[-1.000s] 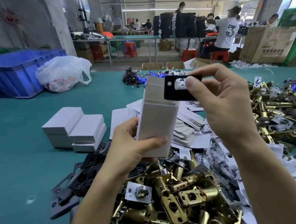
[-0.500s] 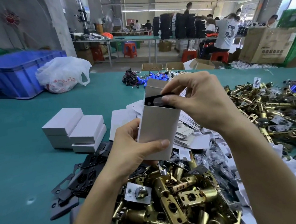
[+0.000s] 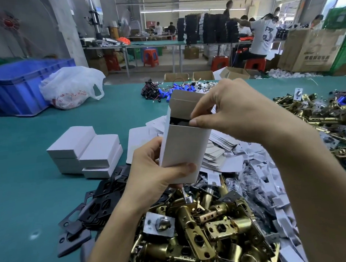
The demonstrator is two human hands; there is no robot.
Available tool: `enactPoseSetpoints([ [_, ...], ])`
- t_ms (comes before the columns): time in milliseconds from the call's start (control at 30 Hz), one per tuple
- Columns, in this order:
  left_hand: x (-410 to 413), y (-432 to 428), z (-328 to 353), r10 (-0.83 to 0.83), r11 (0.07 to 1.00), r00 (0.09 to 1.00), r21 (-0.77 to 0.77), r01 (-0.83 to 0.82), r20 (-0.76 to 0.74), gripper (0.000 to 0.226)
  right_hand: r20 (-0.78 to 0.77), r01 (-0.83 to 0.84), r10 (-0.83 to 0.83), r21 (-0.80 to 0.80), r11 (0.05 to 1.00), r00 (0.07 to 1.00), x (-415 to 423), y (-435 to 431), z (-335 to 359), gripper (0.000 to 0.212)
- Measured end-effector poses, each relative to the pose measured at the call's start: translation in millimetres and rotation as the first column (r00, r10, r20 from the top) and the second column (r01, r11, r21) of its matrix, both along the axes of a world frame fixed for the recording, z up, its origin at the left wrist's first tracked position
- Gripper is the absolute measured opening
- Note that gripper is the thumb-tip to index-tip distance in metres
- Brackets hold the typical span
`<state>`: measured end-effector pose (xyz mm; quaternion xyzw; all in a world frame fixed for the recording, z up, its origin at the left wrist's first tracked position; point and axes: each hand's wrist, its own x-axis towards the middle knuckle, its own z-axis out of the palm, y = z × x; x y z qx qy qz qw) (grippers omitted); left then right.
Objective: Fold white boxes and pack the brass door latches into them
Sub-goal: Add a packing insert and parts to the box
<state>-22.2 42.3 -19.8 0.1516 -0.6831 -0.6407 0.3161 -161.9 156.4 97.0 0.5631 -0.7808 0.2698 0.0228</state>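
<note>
A: Foreground: brass latches [image 3: 205,236] heaped on the green table [image 3: 29,180]. Above them your left hand [image 3: 154,178] grips the foot of an upright white box [image 3: 186,148], thumb across its front. And the right?

B: Your right hand [image 3: 234,115] is at the open mouth, thumb and forefinger pinched on a black plate [image 3: 178,121] sunk almost out of sight.

A: Advice?

B: Hold the box upright, seat the plate flat against one wall, and release it before you tuck the flap. No brass shows inside, so I can't tell whether a latch is packed. Beyond, closed boxes [image 3: 86,150] are stacked at left, with a blue crate [image 3: 13,86] farther back.
</note>
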Motion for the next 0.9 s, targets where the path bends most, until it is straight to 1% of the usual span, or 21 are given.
enactPoseSetpoints([
  [67,0,0,0,-0.006,1.0,1.0,0.003,0.006,-0.01,0.045,0.0,-0.02,0.02,-0.033,0.999,1.0,3,0,2,0.004],
  [167,2,-1,2,-0.032,0.999,0.999,0.011,0.032,-0.026,0.044,0.061,-0.106,0.111,-0.083,0.991,0.992,9,-1,4,0.016],
  [233,2,-1,2,-0.049,0.999,0.999,0.002,0.049,-0.022,0.044,0.053,-0.129,0.13,-0.02,0.991,0.99,10,-2,5,0.023],
  [333,2,-1,1,-0.055,0.998,0.998,-0.008,0.054,-0.022,0.046,0.06,-0.12,0.113,0.122,0.985,0.992,10,-3,6,0.032],
  [400,2,-1,1,-0.05,0.999,0.999,-0.016,0.05,-0.019,0.046,0.063,-0.105,0.097,0.134,0.985,0.993,9,-4,7,0.035],
  [433,2,-1,1,-0.047,0.999,0.999,-0.013,0.047,-0.017,0.046,0.071,-0.103,0.097,0.1,0.99,0.993,8,-5,7,0.033],
  [567,1,-2,0,-0.041,0.998,0.999,0.042,0.041,-0.011,0.048,0.098,-0.106,0.112,-0.067,0.992,0.989,4,-6,-1,0.013],
  [633,1,-3,0,-0.017,0.995,1.0,0.095,0.018,-0.013,0.046,0.116,-0.091,0.111,-0.166,0.982,0.987,5,-8,-7,0.009],
  [667,0,-3,-1,0.003,0.993,1.0,0.12,-0.001,-0.015,0.043,0.134,-0.076,0.111,-0.245,0.967,0.985,6,-8,-11,0.008],
  [733,1,-4,-1,0.054,0.985,0.998,0.167,-0.048,-0.027,0.037,0.191,-0.018,0.108,-0.424,0.906,0.976,6,-7,-19,0.008],
  [767,1,-6,-1,0.085,0.977,0.996,0.201,-0.075,-0.04,0.036,0.223,0.026,0.094,-0.48,0.877,0.97,5,-5,-24,0.009],
  [800,2,-7,-1,0.114,0.967,0.992,0.237,-0.097,-0.06,0.037,0.244,0.075,0.057,-0.498,0.864,0.968,2,-2,-29,0.01],
  [833,3,-9,0,0.136,0.959,0.988,0.262,-0.111,-0.078,0.038,0.249,0.118,0.002,-0.465,0.877,0.968,-2,1,-35,0.011],
  [867,5,-11,0,0.14,0.958,0.986,0.265,-0.113,-0.087,0.038,0.235,0.145,-0.06,-0.366,0.919,0.97,-7,4,-42,0.011],
  [900,5,-11,1,0.121,0.965,0.989,0.243,-0.098,-0.083,0.037,0.207,0.15,-0.109,-0.194,0.97,0.972,-12,6,-48,0.011],
])
